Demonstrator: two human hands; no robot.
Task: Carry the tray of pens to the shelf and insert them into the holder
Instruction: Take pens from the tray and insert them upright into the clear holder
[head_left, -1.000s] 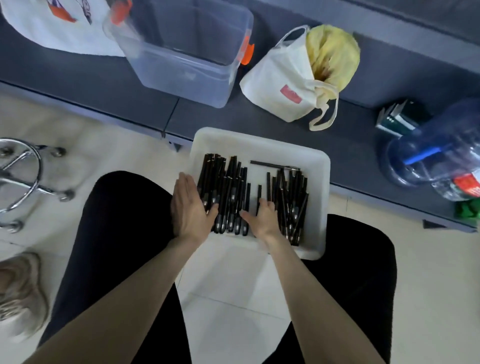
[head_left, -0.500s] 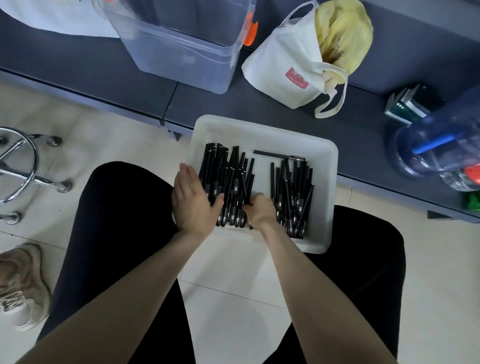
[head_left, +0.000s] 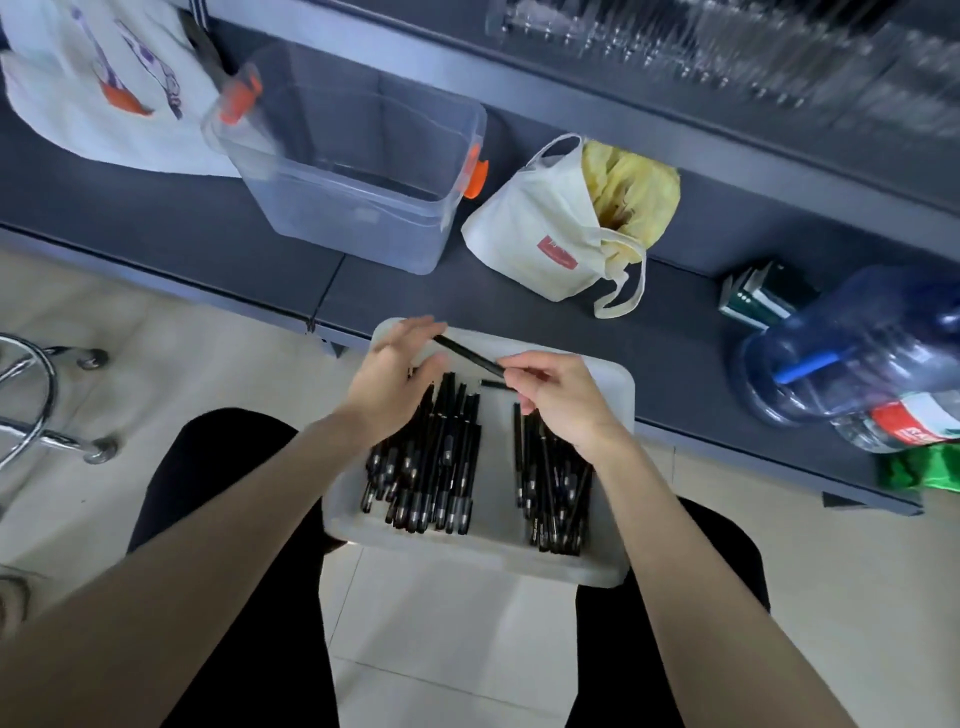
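**A:** Where is the tray of pens?

**B:** The tray lies across the person's lap at the centre of the frame. Its far edge is just beside the dark grey ledge. 2 heaps of black pens lie in it, a left heap and a right heap, with a bare strip between them.

**A:** So how far along is the task?

**B:** Early, I judge. The tray is still on the lap, so the carrying is left to do, and I see no pen standing in any holder. I cannot pick out a holder at all. The upper right of the frame shows only a smeared row of clear things.

**A:** And the hands?

**B:** The right hand pinches 1 single pen between thumb and curled fingers, lifted above the tray's far end. The left hand has its fingers nearly straight and spread. Its fingertips touch that pen's upper-left end without curling round it.

**A:** What lies around the tray?

**B:** On the ledge, a clear plastic bin stands above the tray. A cloth bag stands to the right of the bin, and a blue water jug lies at the right edge of the frame.
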